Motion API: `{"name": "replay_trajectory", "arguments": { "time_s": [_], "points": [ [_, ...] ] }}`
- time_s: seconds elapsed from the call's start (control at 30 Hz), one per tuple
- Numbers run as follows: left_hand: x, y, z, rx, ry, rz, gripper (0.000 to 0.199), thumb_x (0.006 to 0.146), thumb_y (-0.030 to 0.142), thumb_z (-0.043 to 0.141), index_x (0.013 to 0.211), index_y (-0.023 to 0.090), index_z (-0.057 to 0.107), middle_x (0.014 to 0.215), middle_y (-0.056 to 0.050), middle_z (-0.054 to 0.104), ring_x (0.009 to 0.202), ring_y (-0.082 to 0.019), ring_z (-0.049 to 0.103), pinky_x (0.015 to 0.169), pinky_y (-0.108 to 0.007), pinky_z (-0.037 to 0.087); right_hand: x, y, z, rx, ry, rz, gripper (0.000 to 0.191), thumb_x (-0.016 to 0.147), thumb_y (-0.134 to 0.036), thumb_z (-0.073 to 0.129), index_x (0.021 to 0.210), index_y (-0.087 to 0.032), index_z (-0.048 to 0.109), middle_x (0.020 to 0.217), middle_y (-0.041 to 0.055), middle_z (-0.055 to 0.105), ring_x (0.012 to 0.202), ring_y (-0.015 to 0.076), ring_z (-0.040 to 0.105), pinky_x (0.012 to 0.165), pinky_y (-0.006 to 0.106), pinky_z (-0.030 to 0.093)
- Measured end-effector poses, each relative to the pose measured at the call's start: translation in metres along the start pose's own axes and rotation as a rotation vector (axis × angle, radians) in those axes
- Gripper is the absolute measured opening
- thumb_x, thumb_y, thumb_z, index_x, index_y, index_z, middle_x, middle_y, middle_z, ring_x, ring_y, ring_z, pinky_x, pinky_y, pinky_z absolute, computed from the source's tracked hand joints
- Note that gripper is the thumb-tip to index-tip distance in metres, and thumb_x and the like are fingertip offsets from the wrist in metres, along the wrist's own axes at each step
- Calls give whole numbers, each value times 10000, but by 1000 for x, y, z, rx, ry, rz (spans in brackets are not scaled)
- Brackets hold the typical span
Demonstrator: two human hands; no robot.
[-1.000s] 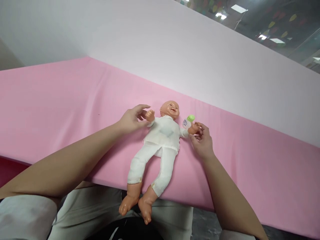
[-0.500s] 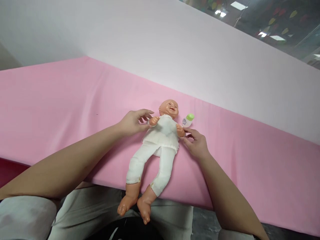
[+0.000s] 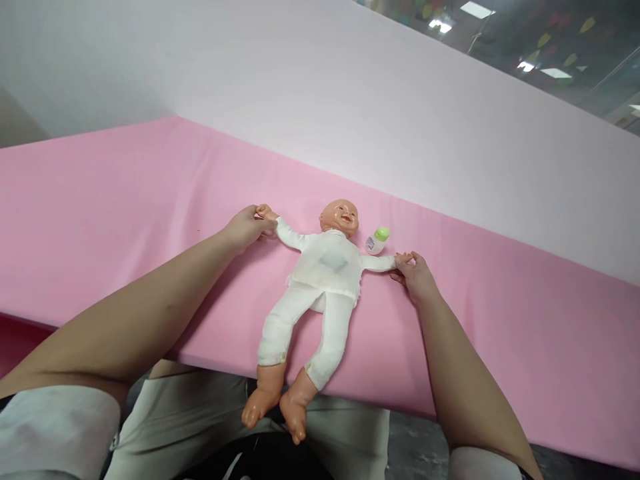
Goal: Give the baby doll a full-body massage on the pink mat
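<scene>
Doll (image 3: 330, 267) lies between the left hand (image 3: 244, 229) and right hand (image 3: 421, 279), whose fingers pinch its smooth little doll hands (image 3: 265, 211), and it looks light and floppy, easiest to grip by the white sleeves (image 3: 291, 235) just past the fingertips.

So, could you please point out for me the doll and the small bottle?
Doll (image 3: 323, 265): head view, on its chest.
Small bottle (image 3: 375, 245): head view, on its body, just below the green top.
</scene>
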State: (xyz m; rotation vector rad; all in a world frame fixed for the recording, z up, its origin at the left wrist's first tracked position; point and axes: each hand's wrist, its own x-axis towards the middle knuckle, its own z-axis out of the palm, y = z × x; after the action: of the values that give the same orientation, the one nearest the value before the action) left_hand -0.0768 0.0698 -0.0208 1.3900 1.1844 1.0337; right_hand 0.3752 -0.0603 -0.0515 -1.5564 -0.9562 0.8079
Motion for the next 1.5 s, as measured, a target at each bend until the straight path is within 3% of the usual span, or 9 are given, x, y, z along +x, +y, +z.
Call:
{"name": "replay_trajectory", "arguments": {
  "time_s": [0.13, 0.27, 0.47, 0.6, 0.83, 1.0, 1.23, 1.37, 1.5],
  "points": [
    [-8, 4, 7, -2, 56, 114, 536, 651, 317, 826, 1122, 219, 590, 921, -31, 710, 789, -202, 685, 696, -331, 542, -13, -11, 8, -98, 34, -126, 889, 841, -508, 825, 1555, -243, 366, 1320, 148, 727, 987, 255, 783, 942, 497, 676],
    [-28, 14, 23, 89, -17, 331, 709, 663, 349, 858, 1314, 214, 611, 1077, -60, 724, 886, -202, 690, 795, -346, 563, -43, -30, 30, -188, 9, -452, 720, 873, -457, 787, 1480, -238, 467, 1454, 172, 658, 1220, 271, 719, 1056, 487, 604],
    [-56, 28, 44, 418, -298, 503, 383, 740, 408, 800, 1083, 238, 777, 1017, -47, 762, 851, -209, 682, 786, -342, 565, -84, -51, 63, -582, -255, -801, 277, 903, -287, 739, 1177, -288, 699, 1176, 62, 780, 1062, 266, 736, 962, 478, 620],
    [-58, 27, 47, 467, -471, 559, 305, 758, 368, 747, 1034, 245, 780, 1030, -55, 742, 886, -216, 688, 767, -328, 577, -88, -55, 71, -704, -352, -921, 239, 938, -218, 677, 1151, -306, 743, 1204, 47, 784, 1127, 278, 718, 983, 490, 607],
    [-52, 21, 45, 406, -190, 376, 441, 748, 481, 786, 1122, 250, 760, 870, -28, 728, 745, -194, 651, 674, -308, 523, -69, -42, 59, -315, -105, -588, 441, 876, -397, 795, 1291, -289, 690, 1211, 65, 778, 993, 247, 747, 946, 467, 624],
    [-30, 16, 27, 124, 19, 214, 542, 705, 378, 802, 1206, 222, 666, 1022, -57, 751, 808, -203, 694, 727, -331, 547, -42, -36, 33, -46, 54, -365, 713, 866, -488, 809, 1458, -245, 494, 1162, 88, 780, 1058, 232, 754, 974, 430, 625],
    [-1, -2, 6, 36, 90, -57, 355, 674, 267, 798, 969, 196, 613, 817, -59, 717, 708, -227, 690, 666, -367, 543, -3, -7, 4, -56, 54, 54, 769, 758, -495, 883, 1361, -235, 483, 1060, 56, 757, 668, 153, 717, 520, 259, 608],
    [-6, 1, 9, 35, 64, 42, 436, 695, 283, 810, 1079, 195, 623, 882, -47, 727, 744, -218, 702, 702, -360, 553, -7, -9, 8, -61, 81, -28, 841, 797, -502, 850, 1464, -242, 408, 1150, 94, 755, 765, 192, 759, 616, 315, 659],
    [-24, 10, 19, 138, 7, 294, 511, 740, 338, 812, 1207, 195, 663, 1068, -54, 742, 843, -188, 694, 761, -319, 545, -32, -25, 25, -131, 82, -361, 810, 831, -467, 821, 1501, -264, 414, 1303, 122, 725, 971, 223, 767, 843, 397, 664]
  ]
}}
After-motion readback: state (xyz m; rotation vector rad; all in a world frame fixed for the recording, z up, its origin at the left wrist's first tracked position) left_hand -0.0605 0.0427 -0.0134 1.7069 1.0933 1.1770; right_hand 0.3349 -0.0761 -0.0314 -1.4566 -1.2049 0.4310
